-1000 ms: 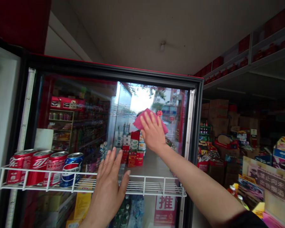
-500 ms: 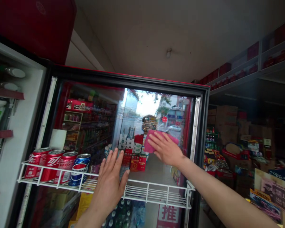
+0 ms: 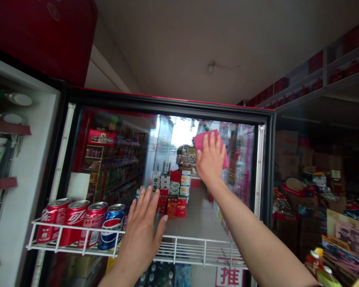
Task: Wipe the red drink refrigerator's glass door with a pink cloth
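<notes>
My right hand [image 3: 211,161] presses a pink cloth [image 3: 201,139] flat against the glass pane [image 3: 125,131] of an open fridge door, on its upper right part. The cloth's edges stick out above and to the right of the fingers. Lower and to the left, my left hand [image 3: 143,223] holds nothing; its fingers are spread and point up, just over the white wire rack [image 3: 191,249]. Whether it touches the glass I cannot tell. Left of it, several red cola cans [image 3: 74,223] and one blue Pepsi can [image 3: 111,227] stand upright in the rack.
The fridge's inside wall [image 3: 42,131] and shelves with bottles are at the left. A black door frame [image 3: 266,167] borders the glass on the right. Stacked cartons [image 3: 290,147] stand behind it. Jars [image 3: 314,261] and a sign [image 3: 351,239] are at the lower right.
My right hand has slid the pink cloth up and slightly right on the glass, its fingers now pointing upward. The view has shifted a little; my left hand stays near the rack.
</notes>
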Motion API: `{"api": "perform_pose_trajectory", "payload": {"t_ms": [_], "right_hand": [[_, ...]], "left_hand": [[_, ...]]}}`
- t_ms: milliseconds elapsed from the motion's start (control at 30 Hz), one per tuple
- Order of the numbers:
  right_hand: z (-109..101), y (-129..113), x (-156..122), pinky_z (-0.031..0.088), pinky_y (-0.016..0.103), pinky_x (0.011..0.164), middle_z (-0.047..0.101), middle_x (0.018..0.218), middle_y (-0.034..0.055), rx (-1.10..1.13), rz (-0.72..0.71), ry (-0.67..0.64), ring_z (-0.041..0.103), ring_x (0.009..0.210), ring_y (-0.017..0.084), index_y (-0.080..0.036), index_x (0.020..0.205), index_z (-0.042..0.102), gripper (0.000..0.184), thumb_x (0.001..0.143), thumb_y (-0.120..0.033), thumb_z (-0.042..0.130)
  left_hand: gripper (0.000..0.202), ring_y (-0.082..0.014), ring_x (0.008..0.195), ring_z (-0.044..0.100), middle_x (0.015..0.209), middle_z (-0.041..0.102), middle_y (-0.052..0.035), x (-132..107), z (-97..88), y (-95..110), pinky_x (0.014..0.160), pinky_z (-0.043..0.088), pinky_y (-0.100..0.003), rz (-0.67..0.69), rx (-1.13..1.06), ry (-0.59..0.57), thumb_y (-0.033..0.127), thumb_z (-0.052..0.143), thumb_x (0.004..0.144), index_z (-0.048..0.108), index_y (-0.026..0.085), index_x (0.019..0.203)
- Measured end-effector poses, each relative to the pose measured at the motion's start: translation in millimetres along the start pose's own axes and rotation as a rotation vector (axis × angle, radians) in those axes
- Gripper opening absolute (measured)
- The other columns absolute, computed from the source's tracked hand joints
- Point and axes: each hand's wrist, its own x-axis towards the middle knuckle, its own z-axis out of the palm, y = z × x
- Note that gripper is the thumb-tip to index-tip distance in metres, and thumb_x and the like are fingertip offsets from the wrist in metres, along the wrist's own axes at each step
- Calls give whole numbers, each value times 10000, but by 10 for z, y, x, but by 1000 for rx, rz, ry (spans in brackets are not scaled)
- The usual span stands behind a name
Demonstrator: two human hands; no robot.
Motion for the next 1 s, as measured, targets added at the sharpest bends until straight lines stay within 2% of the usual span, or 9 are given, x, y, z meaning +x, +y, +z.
{"api": "perform_pose_trajectory", "payload": {"t_ms": [167, 300, 367, 433, 533, 633, 733, 867, 1000], "right_hand": [[3, -344, -547, 213, 676, 1371, 261, 1832, 129, 7, -443, -306, 174, 1713, 383, -169, 1742, 341, 712, 1097, -377, 562], [-121, -68, -792, 276, 605, 1373, 329, 1810, 95, 29, -831, -468, 215, 1711, 318, -209, 1739, 350, 737, 1090, -432, 621], [-216, 171, -793, 294, 593, 1368, 364, 1796, 85, 19, -917, -510, 258, 1699, 305, -231, 1736, 356, 737, 1080, -409, 640], [-312, 401, -735, 292, 614, 1364, 391, 1783, 92, -22, -870, -495, 286, 1688, 322, -238, 1733, 369, 725, 1072, -361, 639], [-392, 622, -587, 278, 656, 1356, 381, 1785, 132, -103, -568, -338, 274, 1689, 364, -216, 1741, 357, 702, 1080, -298, 578], [-341, 645, -394, 290, 711, 1326, 341, 1796, 182, -147, -157, -89, 240, 1696, 397, -184, 1769, 268, 697, 1114, -319, 461], [-203, 525, -173, 309, 775, 1278, 347, 1784, 223, -154, 118, 93, 265, 1679, 439, -156, 1768, 267, 686, 1124, -362, 379], [-30, 277, 117, 311, 799, 1256, 366, 1762, 266, -158, 276, 184, 294, 1655, 483, -94, 1729, 361, 682, 1108, -375, 386], [97, -59, 341, 286, 782, 1279, 336, 1783, 244, -137, 194, 138, 259, 1671, 466, -106, 1739, 336, 678, 1109, -348, 391]], "left_hand": [[763, -349, 1701, 274, 1821, 302, -156, -26, 21, -160, 1310, 378, -667, -14, -32, -4, 394, 521, 1092, 194, 262, 1769], [739, -359, 1699, 279, 1815, 311, -173, 22, 52, -236, 1293, 392, -679, 1, -43, -7, 406, 502, 1101, 215, 242, 1761], [726, -363, 1696, 285, 1810, 319, -181, 82, 52, -280, 1290, 391, -682, 6, -47, 1, 411, 494, 1104, 232, 230, 1756], [728, -368, 1694, 288, 1808, 322, -185, 153, 37, -341, 1300, 374, -682, 9, -51, 17, 420, 492, 1102, 240, 222, 1756], [739, -378, 1692, 291, 1808, 321, -188, 246, 0, -460, 1313, 351, -679, 5, -53, 32, 424, 503, 1093, 252, 221, 1758], [734, -382, 1688, 298, 1801, 334, -191, 307, -42, -569, 1312, 351, -679, 5, -45, 43, 417, 506, 1089, 269, 219, 1755], [727, -379, 1688, 299, 1802, 330, -190, 351, -81, -643, 1309, 355, -680, 13, -30, 42, 421, 497, 1092, 277, 209, 1751], [725, -379, 1691, 291, 1808, 318, -185, 413, -113, -708, 1313, 349, -677, 29, -21, 44, 423, 503, 1088, 291, 201, 1745], [726, -377, 1693, 287, 1809, 316, -188, 475, -108, -737, 1316, 347, -670, 32, -20, 48, 426, 503, 1089, 289, 201, 1746]]}}
